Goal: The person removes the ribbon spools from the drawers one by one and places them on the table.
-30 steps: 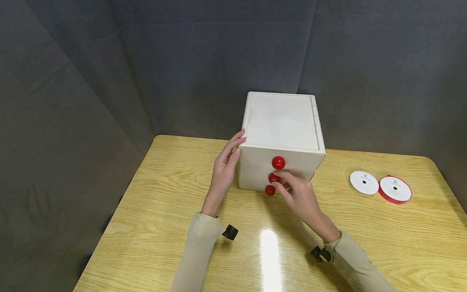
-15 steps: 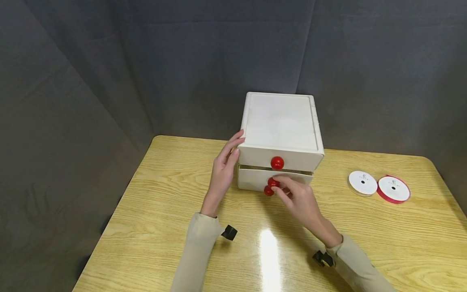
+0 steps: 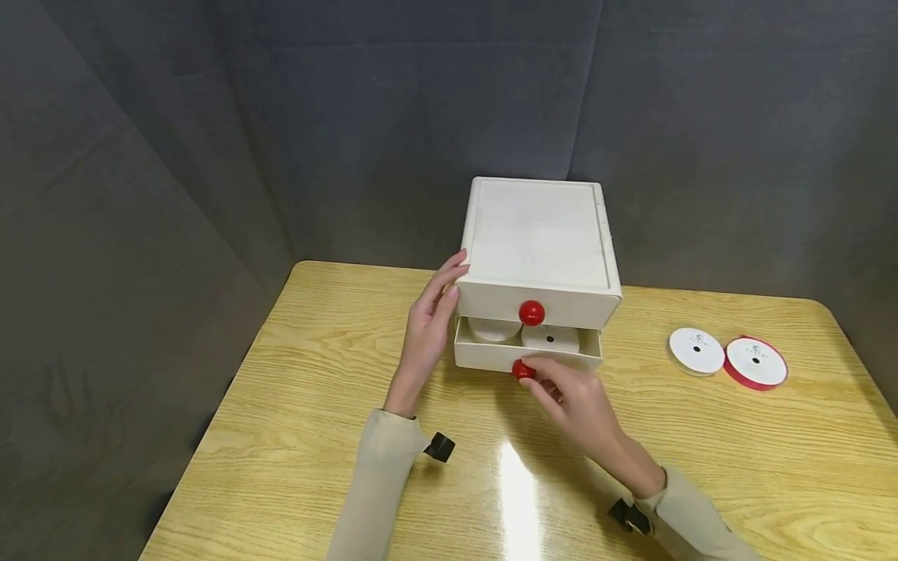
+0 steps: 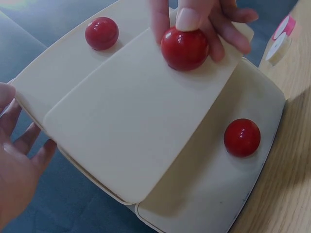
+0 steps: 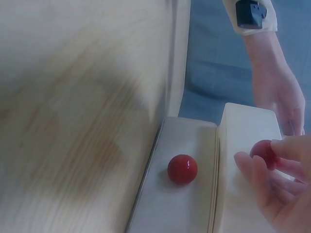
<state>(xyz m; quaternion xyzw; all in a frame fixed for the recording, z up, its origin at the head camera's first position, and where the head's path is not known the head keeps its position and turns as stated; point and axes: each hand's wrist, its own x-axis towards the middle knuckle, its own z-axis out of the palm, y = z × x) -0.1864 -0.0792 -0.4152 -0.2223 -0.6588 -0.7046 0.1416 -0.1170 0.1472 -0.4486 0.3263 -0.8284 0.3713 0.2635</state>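
Observation:
A white three-drawer box [image 3: 540, 234] stands on the table. My right hand [image 3: 577, 401] pinches the round red knob [image 4: 184, 52] of the middle drawer [image 3: 484, 357], which is pulled part way out. Inside it lie a white spool [image 3: 550, 339] and, to its left, a white round thing [image 3: 494, 330] partly hidden under the top drawer. My left hand [image 3: 429, 331] rests its extended fingers against the box's left side, near the top front corner. The top drawer's red knob [image 3: 532, 313] and the bottom drawer's red knob [image 4: 242, 138] are free, both drawers being shut.
Two ribbon spools lie flat to the right of the box: a white spool [image 3: 697, 351] and a spool with red-pink ribbon [image 3: 756, 362]. The wooden table [image 3: 295, 436] runs back to a dark grey curtain [image 3: 393, 140] behind the box.
The middle drawer has slid out toward me with my right hand on its knob, bringing the round things inside into sight. The left hand stays at the box's side.

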